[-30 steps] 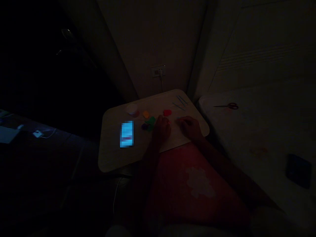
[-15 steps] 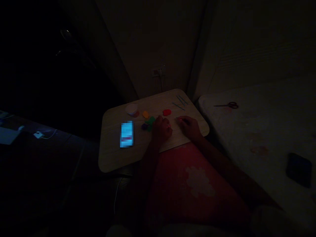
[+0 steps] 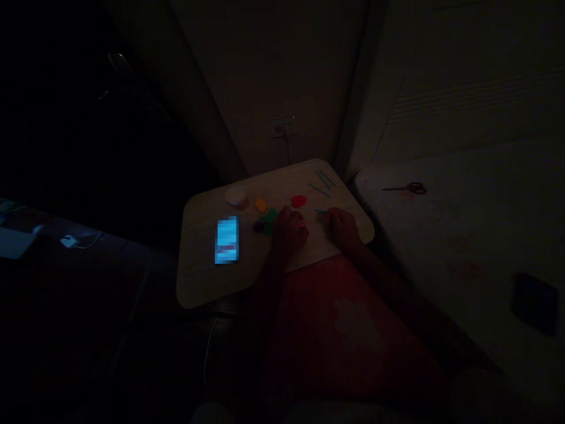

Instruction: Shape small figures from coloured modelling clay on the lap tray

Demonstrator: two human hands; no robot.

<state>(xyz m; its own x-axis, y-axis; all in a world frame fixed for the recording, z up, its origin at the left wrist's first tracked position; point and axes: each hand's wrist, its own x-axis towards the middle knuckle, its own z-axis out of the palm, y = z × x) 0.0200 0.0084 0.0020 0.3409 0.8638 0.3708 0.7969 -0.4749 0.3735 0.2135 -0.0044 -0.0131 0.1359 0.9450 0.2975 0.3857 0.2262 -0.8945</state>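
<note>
On a small pale table, my left hand (image 3: 291, 231) is closed, its fingers curled around a small red piece (image 3: 302, 224) that mostly hides behind them. Close to its left side lie a green lump (image 3: 270, 219), like modelling clay, and a dark purple lump (image 3: 258, 226). My right hand (image 3: 345, 228) pinches a short, thin blue-green stick (image 3: 321, 211), its tip pointing left toward the other hand. Beyond both hands sits a red lump (image 3: 299, 201). An orange lump (image 3: 260, 204) rests farther left.
A lit phone (image 3: 226, 240) lies at the table's left (image 3: 194, 282), near a round tub (image 3: 237, 197). Several thin sticks (image 3: 322, 182) are at the back right. Scissors (image 3: 412, 188) lie on a pale surface to the right. A wall socket (image 3: 281, 127) holds a plug. The room is very dark.
My right hand has drawn slightly to the right, and the blue-green stick now shows clearly beyond its fingertips. My left hand has stayed almost in place.
</note>
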